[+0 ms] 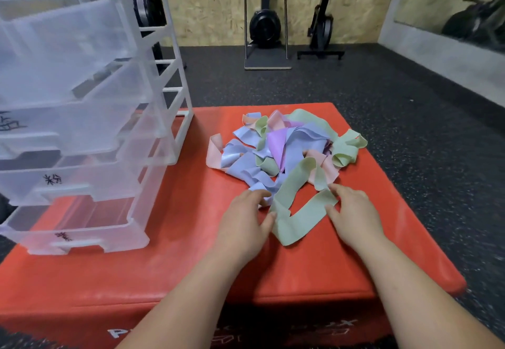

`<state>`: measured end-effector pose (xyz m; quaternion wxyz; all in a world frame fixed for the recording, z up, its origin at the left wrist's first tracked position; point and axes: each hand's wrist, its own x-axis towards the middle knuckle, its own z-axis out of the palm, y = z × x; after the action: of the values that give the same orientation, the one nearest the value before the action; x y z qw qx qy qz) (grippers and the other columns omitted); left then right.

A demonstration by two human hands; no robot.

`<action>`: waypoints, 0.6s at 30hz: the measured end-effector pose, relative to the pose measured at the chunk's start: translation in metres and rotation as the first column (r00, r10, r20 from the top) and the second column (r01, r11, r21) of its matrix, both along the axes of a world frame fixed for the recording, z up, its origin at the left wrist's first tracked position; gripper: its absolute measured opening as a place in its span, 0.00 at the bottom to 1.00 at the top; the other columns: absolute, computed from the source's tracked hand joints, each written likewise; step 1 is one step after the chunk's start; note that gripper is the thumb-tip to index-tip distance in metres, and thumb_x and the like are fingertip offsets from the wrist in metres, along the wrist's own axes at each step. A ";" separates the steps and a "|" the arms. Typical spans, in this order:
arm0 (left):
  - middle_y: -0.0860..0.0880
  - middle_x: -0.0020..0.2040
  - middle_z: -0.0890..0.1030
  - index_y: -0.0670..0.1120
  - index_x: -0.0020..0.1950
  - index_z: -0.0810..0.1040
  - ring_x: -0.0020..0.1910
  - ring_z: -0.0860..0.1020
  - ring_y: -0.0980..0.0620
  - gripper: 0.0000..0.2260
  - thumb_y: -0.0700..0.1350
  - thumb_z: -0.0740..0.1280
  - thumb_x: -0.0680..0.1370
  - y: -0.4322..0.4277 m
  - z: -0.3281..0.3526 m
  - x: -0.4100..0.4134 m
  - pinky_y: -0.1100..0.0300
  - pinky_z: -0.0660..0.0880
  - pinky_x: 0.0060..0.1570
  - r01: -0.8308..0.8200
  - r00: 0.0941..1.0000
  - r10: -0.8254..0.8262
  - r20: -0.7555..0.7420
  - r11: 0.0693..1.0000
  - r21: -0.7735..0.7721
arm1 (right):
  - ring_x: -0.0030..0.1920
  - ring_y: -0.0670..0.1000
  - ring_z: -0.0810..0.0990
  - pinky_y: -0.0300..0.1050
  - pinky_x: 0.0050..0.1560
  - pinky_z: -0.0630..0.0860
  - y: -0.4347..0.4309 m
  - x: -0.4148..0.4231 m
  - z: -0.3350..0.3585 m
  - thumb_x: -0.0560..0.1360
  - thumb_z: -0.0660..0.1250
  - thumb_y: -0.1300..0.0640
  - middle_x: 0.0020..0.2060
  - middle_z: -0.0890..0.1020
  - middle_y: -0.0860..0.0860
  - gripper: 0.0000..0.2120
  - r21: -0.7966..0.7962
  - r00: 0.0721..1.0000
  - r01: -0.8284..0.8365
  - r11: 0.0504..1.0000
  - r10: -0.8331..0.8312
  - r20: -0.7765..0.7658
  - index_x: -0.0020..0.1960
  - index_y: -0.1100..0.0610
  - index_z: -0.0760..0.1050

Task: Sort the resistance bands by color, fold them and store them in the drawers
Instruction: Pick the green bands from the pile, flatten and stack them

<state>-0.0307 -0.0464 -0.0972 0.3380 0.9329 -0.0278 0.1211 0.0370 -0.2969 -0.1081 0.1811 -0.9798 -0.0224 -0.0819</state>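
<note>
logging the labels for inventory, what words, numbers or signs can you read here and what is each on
"P": white lettering on the red box front, first letter only; rest blurred or cut off.
Black handwritten mark on the third drawer: too blurred to read.
Same on the fourth drawer: unreadable.
Same on the bottom drawer: unreadable.
</note>
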 end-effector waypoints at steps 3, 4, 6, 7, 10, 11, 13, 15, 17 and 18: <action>0.58 0.56 0.80 0.55 0.62 0.79 0.51 0.77 0.54 0.12 0.52 0.72 0.78 -0.004 -0.001 0.007 0.59 0.73 0.49 -0.003 1.000 0.003 0.003 1.000 -0.012 | 0.55 0.55 0.78 0.52 0.53 0.77 -0.003 0.004 0.003 0.76 0.72 0.54 0.55 0.85 0.47 0.16 0.018 0.999 -0.010 1.000 0.009 0.052 0.63 0.46 0.81; 0.58 0.55 0.80 0.55 0.62 0.79 0.51 0.77 0.55 0.12 0.52 0.72 0.78 -0.005 -0.001 0.009 0.59 0.73 0.50 0.000 1.000 0.001 0.009 1.000 -0.019 | 0.53 0.54 0.79 0.51 0.52 0.76 -0.003 0.005 0.005 0.75 0.73 0.55 0.52 0.85 0.46 0.13 0.041 0.997 -0.022 0.999 0.019 0.081 0.59 0.45 0.83; 0.57 0.53 0.79 0.55 0.62 0.80 0.49 0.76 0.56 0.13 0.51 0.73 0.78 -0.008 0.001 0.009 0.60 0.72 0.49 0.013 1.000 -0.012 0.026 1.000 -0.018 | 0.50 0.50 0.81 0.49 0.52 0.76 -0.003 0.004 0.013 0.74 0.75 0.56 0.48 0.86 0.43 0.10 0.151 0.987 -0.095 0.984 0.074 0.140 0.54 0.45 0.84; 0.57 0.52 0.79 0.54 0.63 0.80 0.49 0.75 0.56 0.14 0.51 0.73 0.78 -0.010 0.003 0.009 0.59 0.73 0.50 0.026 0.999 -0.025 0.034 0.999 -0.022 | 0.49 0.46 0.82 0.45 0.52 0.77 -0.001 0.001 0.018 0.74 0.76 0.56 0.47 0.86 0.41 0.10 0.227 0.980 -0.148 0.963 0.112 0.164 0.53 0.45 0.85; 0.58 0.53 0.79 0.55 0.67 0.80 0.51 0.76 0.56 0.17 0.51 0.74 0.78 -0.017 0.012 0.002 0.56 0.77 0.55 0.087 0.993 -0.080 0.088 0.993 -0.075 | 0.46 0.40 0.83 0.34 0.51 0.76 0.008 -0.017 0.040 0.73 0.78 0.59 0.45 0.86 0.39 0.10 0.380 0.949 -0.296 0.877 0.225 0.220 0.51 0.47 0.85; 0.58 0.55 0.78 0.55 0.68 0.79 0.53 0.76 0.56 0.18 0.51 0.74 0.78 -0.019 0.016 -0.001 0.56 0.77 0.57 0.110 0.989 -0.099 0.113 0.990 -0.093 | 0.46 0.40 0.83 0.36 0.51 0.77 0.011 -0.024 0.046 0.72 0.79 0.59 0.45 0.86 0.39 0.11 0.389 0.936 -0.337 0.857 0.260 0.237 0.51 0.47 0.86; 0.58 0.60 0.77 0.56 0.70 0.78 0.60 0.76 0.55 0.19 0.53 0.74 0.79 -0.023 0.024 -0.008 0.55 0.76 0.62 0.147 0.979 -0.129 0.159 0.984 -0.104 | 0.47 0.43 0.83 0.41 0.51 0.78 0.014 -0.039 0.055 0.72 0.79 0.61 0.46 0.85 0.40 0.11 0.357 0.897 -0.426 0.831 0.336 0.289 0.50 0.47 0.85; 0.59 0.61 0.77 0.57 0.69 0.79 0.62 0.75 0.54 0.18 0.54 0.73 0.80 -0.026 0.030 -0.016 0.54 0.75 0.64 0.172 0.971 -0.154 0.182 0.981 -0.089 | 0.47 0.45 0.81 0.40 0.49 0.76 0.014 -0.052 0.062 0.72 0.80 0.60 0.47 0.81 0.42 0.11 0.323 0.872 -0.469 0.822 0.372 0.318 0.49 0.46 0.85; 0.61 0.57 0.78 0.58 0.65 0.81 0.58 0.76 0.55 0.13 0.53 0.73 0.80 -0.027 0.036 -0.025 0.53 0.76 0.60 0.200 0.963 -0.183 0.198 0.977 -0.071 | 0.43 0.46 0.79 0.36 0.46 0.73 0.013 -0.064 0.068 0.71 0.80 0.59 0.45 0.78 0.44 0.12 0.345 0.882 -0.452 0.823 0.354 0.312 0.49 0.44 0.85; 0.61 0.54 0.78 0.58 0.62 0.82 0.55 0.76 0.56 0.10 0.53 0.73 0.81 -0.027 0.039 -0.030 0.55 0.76 0.57 0.212 0.959 -0.194 0.207 0.975 -0.068 | 0.41 0.47 0.78 0.35 0.45 0.72 0.013 -0.070 0.071 0.71 0.81 0.58 0.45 0.77 0.44 0.12 0.356 0.885 -0.447 0.821 0.348 0.308 0.49 0.44 0.85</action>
<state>-0.0605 -0.0732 -0.0585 0.3854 0.8922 -0.1519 0.1797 -0.0330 -0.2835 -0.0373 0.3955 -0.8751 -0.2302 -0.1572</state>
